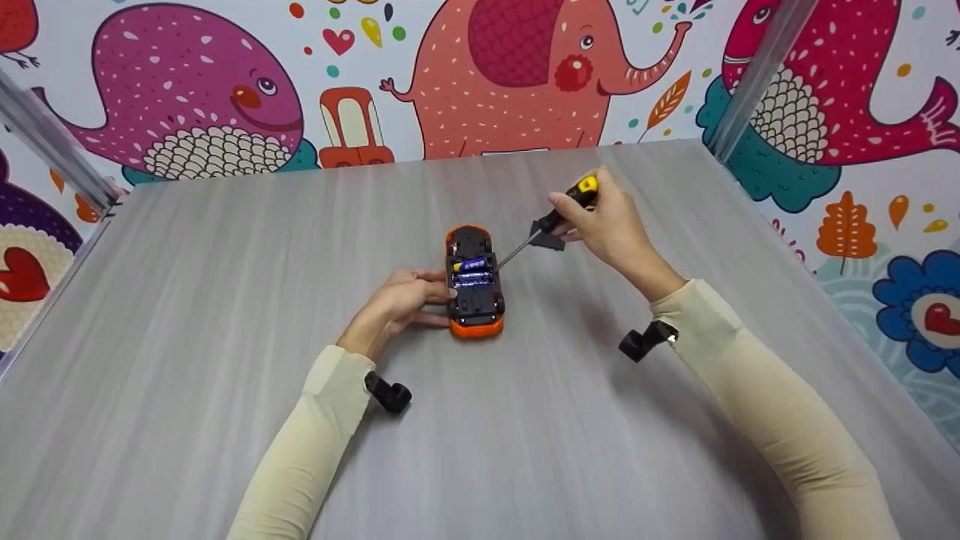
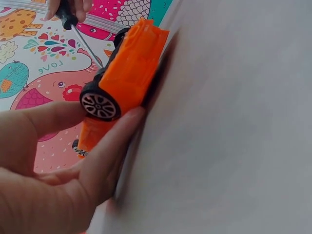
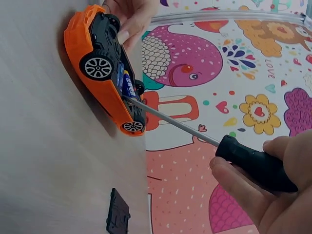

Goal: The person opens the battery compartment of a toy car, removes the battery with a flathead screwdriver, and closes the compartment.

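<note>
An orange toy car (image 1: 475,306) lies upside down on the table, its black underside facing up. My left hand (image 1: 403,301) grips it along the left side, with fingers and thumb against the body (image 2: 129,68) near a wheel. Blue batteries (image 1: 473,278) sit in the uncovered compartment; one looks tilted. My right hand (image 1: 609,225) holds a screwdriver (image 3: 256,163) with a black and yellow handle. Its thin metal shaft slants down to the compartment's right edge, the tip beside a battery (image 3: 128,87). Whether the tip touches the battery is hard to tell.
A small black battery cover (image 1: 550,237) lies on the grey table (image 1: 225,337), right of the car and below the right hand. Printed panels (image 1: 517,82) with cartoon animals stand along the table's back and sides. Metal posts (image 1: 757,82) rise at both back corners.
</note>
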A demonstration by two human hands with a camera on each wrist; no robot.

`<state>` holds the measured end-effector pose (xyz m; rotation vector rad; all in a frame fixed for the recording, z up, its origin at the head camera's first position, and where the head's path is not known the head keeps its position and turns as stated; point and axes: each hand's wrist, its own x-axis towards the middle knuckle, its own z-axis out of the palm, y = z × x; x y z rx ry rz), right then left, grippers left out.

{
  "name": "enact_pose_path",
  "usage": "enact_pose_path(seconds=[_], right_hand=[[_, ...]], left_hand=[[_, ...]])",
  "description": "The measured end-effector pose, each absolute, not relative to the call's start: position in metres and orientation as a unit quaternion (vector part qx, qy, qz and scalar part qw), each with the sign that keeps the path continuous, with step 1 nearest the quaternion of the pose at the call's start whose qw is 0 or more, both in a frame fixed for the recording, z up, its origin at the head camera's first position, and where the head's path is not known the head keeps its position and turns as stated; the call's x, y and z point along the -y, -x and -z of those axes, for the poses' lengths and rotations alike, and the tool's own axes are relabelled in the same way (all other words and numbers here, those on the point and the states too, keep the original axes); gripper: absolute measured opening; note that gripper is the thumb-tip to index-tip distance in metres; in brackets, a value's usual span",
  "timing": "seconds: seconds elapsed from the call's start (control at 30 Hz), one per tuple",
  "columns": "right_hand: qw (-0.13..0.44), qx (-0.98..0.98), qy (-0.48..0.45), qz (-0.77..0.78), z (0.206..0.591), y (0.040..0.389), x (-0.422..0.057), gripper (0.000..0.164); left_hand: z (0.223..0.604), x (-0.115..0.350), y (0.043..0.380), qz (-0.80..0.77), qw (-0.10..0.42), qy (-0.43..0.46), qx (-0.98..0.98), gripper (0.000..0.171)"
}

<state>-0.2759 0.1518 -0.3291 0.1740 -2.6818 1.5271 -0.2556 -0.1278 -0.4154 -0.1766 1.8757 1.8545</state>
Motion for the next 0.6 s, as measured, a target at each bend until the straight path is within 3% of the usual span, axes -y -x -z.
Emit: enact_pose_path(seconds=[0.6], right_hand=[[0.06, 0.912, -0.126, -0.386, 0.315, 0.26, -0.122, 0.043]], left_hand=[[0.415, 0.128, 0.255, -0.672, 0.247, 0.06, -0.695, 0.06]])
